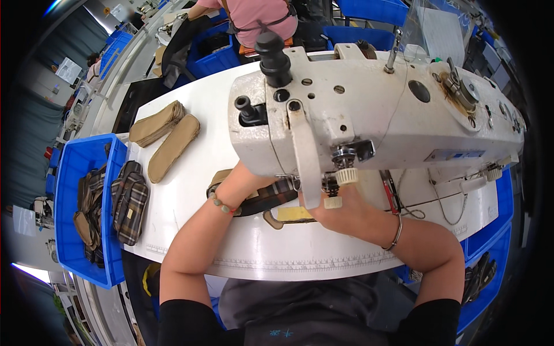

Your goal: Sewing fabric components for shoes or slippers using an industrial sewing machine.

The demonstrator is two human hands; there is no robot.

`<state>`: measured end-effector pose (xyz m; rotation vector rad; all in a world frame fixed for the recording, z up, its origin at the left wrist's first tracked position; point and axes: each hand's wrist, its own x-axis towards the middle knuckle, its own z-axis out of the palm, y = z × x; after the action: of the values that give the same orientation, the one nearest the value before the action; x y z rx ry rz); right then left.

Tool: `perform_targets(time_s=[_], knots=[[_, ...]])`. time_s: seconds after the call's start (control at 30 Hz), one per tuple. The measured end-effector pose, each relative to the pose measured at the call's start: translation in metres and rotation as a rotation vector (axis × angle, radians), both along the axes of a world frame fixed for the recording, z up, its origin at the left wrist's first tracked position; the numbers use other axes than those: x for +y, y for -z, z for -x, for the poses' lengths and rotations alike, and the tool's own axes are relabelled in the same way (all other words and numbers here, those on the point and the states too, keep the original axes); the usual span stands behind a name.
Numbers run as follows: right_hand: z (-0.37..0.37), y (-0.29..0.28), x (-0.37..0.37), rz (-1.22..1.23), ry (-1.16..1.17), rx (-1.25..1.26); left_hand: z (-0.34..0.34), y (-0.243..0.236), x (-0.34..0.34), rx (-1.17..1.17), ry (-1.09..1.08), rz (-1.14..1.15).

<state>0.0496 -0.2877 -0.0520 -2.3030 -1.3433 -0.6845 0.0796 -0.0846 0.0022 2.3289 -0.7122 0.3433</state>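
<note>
A dark plaid slipper (268, 199) with a tan insole edge lies on the white table, under the head of a white sewing machine (375, 92). My left hand (249, 176) reaches over the slipper from the left, its fingers hidden behind the machine head. On the other side, close to the slipper's right end, is my right hand (349, 210). The machine's lever and tension knobs (347, 176) cover its fingers, so their grip does not show. A yellow patch (294, 214) and a tan curved piece (273, 219) show just in front of the slipper.
Tan soles (174, 149) lie at the table's left. Folded plaid pieces (130, 203) lean beside a blue bin (118, 230) holding more. Red-handled snips (390, 193) lie right of my right hand. A ruler strip (277, 265) follows the front edge. A person in pink (259, 20) sits beyond.
</note>
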Motion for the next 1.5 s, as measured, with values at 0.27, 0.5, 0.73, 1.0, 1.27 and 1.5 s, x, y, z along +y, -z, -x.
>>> perform_targets(time_s=[0.27, 0.5, 0.73, 1.0, 1.27, 1.5], knots=[[-0.001, -0.001, -0.004, -0.023, 0.008, 0.103, 0.029, -0.014, -0.001, -0.263, -0.139, -0.413], [0.000, -0.002, -0.001, -0.004, -0.024, 0.025, 0.045, -0.010, 0.004, -0.021, 0.044, -0.324], [0.010, 0.002, -0.005, 0.223, -0.016, -0.066, 0.045, -0.011, 0.005, 0.022, 0.074, -0.313], [0.019, -0.010, -0.008, 0.180, -0.004, -0.049, 0.037, 0.002, 0.006, -0.009, 0.009, -0.177], [0.019, -0.007, -0.008, 0.123, -0.015, -0.023, 0.033, 0.010, 0.015, 0.051, 0.048, -0.190], [0.019, 0.004, -0.007, 0.140, -0.011, -0.055, 0.035, 0.012, 0.009, 0.072, -0.016, -0.122]])
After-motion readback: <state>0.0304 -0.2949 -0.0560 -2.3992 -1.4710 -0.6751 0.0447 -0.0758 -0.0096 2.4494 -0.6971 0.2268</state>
